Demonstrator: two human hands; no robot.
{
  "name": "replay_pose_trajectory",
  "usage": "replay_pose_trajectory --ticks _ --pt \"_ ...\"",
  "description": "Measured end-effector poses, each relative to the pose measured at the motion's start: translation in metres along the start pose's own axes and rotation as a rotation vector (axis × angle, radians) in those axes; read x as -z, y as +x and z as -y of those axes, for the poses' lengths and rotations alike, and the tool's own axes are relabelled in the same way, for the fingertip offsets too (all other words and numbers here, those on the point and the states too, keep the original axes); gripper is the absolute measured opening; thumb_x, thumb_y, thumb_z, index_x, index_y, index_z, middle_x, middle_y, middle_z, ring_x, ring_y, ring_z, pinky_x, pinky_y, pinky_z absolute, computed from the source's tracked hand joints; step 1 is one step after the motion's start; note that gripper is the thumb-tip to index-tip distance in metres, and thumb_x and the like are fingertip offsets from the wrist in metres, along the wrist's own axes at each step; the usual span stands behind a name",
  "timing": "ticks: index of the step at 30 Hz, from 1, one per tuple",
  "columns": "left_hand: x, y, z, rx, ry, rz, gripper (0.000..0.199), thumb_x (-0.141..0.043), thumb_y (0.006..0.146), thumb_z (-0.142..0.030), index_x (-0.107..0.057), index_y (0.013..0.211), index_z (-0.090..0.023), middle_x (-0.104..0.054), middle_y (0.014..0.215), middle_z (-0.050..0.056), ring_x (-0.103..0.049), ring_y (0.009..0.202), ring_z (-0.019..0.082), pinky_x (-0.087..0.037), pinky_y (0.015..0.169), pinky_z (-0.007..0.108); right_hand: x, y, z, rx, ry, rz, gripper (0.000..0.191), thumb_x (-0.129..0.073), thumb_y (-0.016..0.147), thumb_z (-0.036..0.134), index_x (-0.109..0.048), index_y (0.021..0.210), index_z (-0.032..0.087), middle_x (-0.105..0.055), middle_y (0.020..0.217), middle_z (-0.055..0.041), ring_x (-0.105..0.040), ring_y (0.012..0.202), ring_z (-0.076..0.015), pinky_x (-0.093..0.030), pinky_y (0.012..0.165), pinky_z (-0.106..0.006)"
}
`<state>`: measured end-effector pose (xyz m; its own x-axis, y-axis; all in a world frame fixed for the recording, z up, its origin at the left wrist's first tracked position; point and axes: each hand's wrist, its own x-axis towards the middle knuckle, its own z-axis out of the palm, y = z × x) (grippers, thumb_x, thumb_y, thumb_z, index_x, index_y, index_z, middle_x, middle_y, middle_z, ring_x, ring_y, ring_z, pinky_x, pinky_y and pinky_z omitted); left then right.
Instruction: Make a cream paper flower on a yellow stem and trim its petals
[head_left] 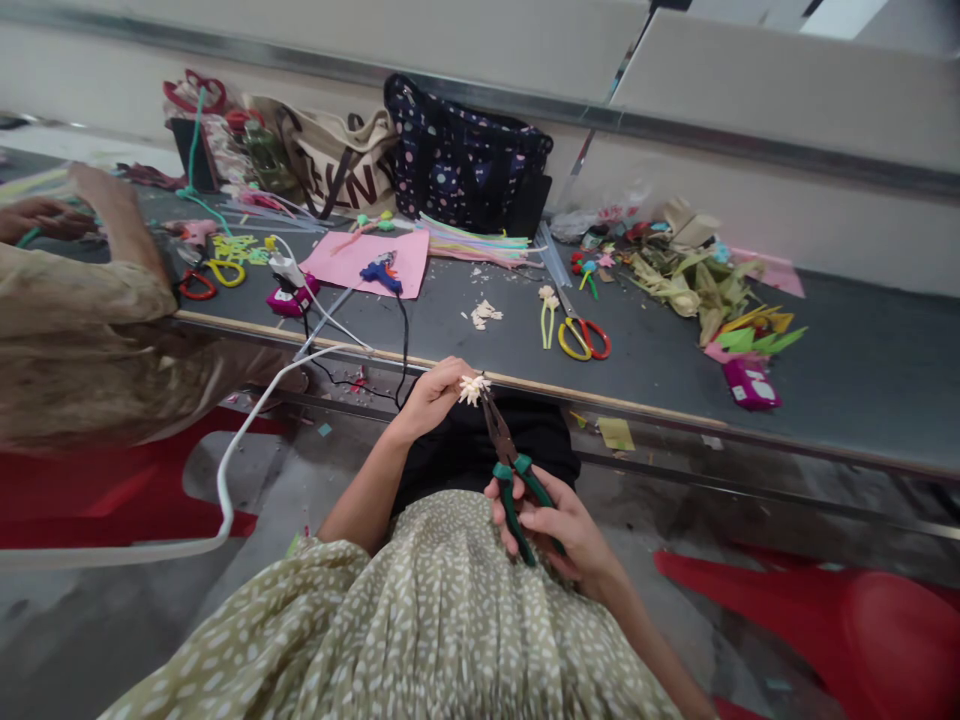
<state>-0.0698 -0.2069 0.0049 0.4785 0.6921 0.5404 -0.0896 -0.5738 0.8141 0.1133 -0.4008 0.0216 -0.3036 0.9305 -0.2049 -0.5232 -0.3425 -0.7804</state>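
Note:
My left hand (436, 398) is closed, pinching a small cream-coloured artificial flower (472, 389) just off the table's front edge. In my right hand (566, 525) are needle-nose pliers (507, 455) with green handles, my fingers wrapped round the grips. The dark jaws point up and left, and their tips meet the flower's right side; whether they grip it I cannot tell. On the table beyond lie cream petal scraps (486, 315), another cream flower on pale green stems (548, 318), and scissors (583, 338) with one yellow and one red handle loop.
A blue glue gun (382, 272) rests on pink paper (330, 258), its black cord hanging over the edge. A white cable (240, 440) crosses on the left, near a co-worker's arm (120, 225). Bags (465, 160) stand at the back; dried leaves (690, 275) lie right. Red chairs (885, 630) flank me.

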Motion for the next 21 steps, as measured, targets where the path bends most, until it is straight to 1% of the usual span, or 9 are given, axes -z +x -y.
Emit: replay_pose_trajectory --ticks 6,9,11,17,21 --pt "-0.005 -0.004 0.005 0.1 -0.133 -0.103 0.018 -0.061 0.092 -0.034 -0.069 0.091 -0.018 -0.066 0.086 0.006 -0.06 0.08 0.016 -0.046 0.075 0.029 -0.001 0.001 -0.002 0.001 -0.023 -0.018 0.014 -0.065 0.084 0.015 -0.056 0.093 0.019 -0.069 0.106 -0.0096 -0.064 0.064 -0.0131 -0.049 0.058 -0.027" --pt "-0.007 -0.003 0.006 0.082 -0.194 -0.136 0.017 -0.066 0.089 -0.034 -0.069 0.085 -0.018 -0.064 0.081 0.004 -0.059 0.076 0.015 -0.045 0.072 0.027 -0.002 0.001 -0.004 0.017 -0.036 -0.033 0.012 -0.066 0.085 0.016 -0.057 0.093 0.02 -0.069 0.106 -0.0086 -0.064 0.066 -0.0127 -0.049 0.06 -0.027" --pt "-0.007 -0.002 0.006 0.074 -0.215 -0.15 0.017 -0.068 0.087 -0.034 -0.069 0.083 -0.018 -0.063 0.079 0.004 -0.058 0.074 0.014 -0.044 0.071 0.027 -0.002 0.0 -0.007 0.028 -0.072 -0.055 0.012 -0.066 0.087 0.018 -0.057 0.095 0.02 -0.068 0.107 -0.0079 -0.063 0.066 -0.012 -0.049 0.061 -0.027" --pt "-0.01 -0.001 0.003 0.063 -0.285 -0.167 0.015 -0.068 0.088 -0.031 -0.07 0.082 -0.017 -0.062 0.078 0.003 -0.056 0.072 0.014 -0.042 0.068 0.027 0.0 0.001 -0.01 0.067 -0.292 -0.118 0.008 -0.062 0.092 0.022 -0.057 0.097 0.02 -0.068 0.11 -0.0083 -0.062 0.067 -0.0113 -0.051 0.065 -0.028" --pt "-0.011 -0.001 0.002 0.091 -0.342 -0.163 0.018 -0.069 0.087 -0.033 -0.069 0.08 -0.017 -0.061 0.077 0.003 -0.055 0.072 0.014 -0.042 0.069 0.027 0.001 0.0 -0.007 0.067 -0.214 -0.063 0.012 -0.064 0.087 0.018 -0.06 0.099 0.02 -0.067 0.115 -0.0094 -0.068 0.077 -0.0157 -0.055 0.073 -0.033"
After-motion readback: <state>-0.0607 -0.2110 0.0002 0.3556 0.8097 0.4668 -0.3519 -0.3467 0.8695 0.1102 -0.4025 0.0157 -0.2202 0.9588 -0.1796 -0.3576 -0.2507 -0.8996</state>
